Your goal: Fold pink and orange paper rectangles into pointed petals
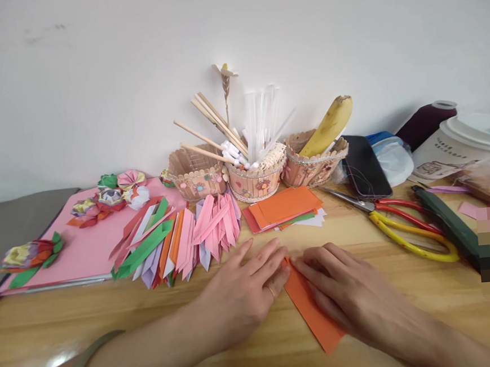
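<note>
Orange paper strip (310, 311), one: on the table (241, 353) at front centre, slanting towards the wearer; far end under the fingertips, near end lying flat. Fold seemingly in hand at the far end, by judgement unfinished.

Left hand (247, 296): fingers and thumb closed on the strip's far end. Right hand (347, 291): fingers curled, closed on the same end and long edge.

Folded paper pieces (184, 242), many: pink, orange, green, white, lilac; heaped to the left, folding apparently done.

Paper rectangles (287, 205), one stack, orange uppermost: beyond the hands, flat, evidently unfolded; count cannot be told.

Paper flowers (112, 198), several: on a pink sheet (79, 236), far left, seemingly complete.

Scissors (374, 206), one pair: right, lying untouched.

Decorated baskets (255, 182), three: against the wall, behind the stack.
</note>
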Demonstrator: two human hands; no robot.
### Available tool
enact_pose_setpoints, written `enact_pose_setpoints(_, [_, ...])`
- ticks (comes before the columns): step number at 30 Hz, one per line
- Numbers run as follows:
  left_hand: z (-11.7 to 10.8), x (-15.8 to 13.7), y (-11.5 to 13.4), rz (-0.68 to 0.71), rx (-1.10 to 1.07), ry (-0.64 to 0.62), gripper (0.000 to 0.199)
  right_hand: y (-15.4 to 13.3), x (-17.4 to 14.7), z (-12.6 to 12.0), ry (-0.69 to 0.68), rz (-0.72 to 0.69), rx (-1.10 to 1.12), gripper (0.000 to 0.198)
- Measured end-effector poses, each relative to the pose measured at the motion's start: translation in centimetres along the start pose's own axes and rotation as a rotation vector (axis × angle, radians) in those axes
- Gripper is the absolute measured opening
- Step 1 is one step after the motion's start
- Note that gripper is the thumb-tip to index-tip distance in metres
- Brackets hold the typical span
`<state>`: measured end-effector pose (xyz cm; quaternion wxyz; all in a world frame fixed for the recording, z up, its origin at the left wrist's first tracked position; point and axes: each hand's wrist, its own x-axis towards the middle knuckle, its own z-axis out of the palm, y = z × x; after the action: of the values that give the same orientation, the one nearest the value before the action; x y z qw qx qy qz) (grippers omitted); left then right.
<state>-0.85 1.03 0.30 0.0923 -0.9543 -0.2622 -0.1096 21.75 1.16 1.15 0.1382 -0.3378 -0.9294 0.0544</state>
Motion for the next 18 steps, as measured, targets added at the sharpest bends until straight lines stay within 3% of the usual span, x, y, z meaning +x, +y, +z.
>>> enact_pose_setpoints(18, [0.22,-0.24,-0.04,0.009,-0.021,-0.011,0.035,0.95,-0.61,-0.02,-0.026,-0.009,0.074,0.030])
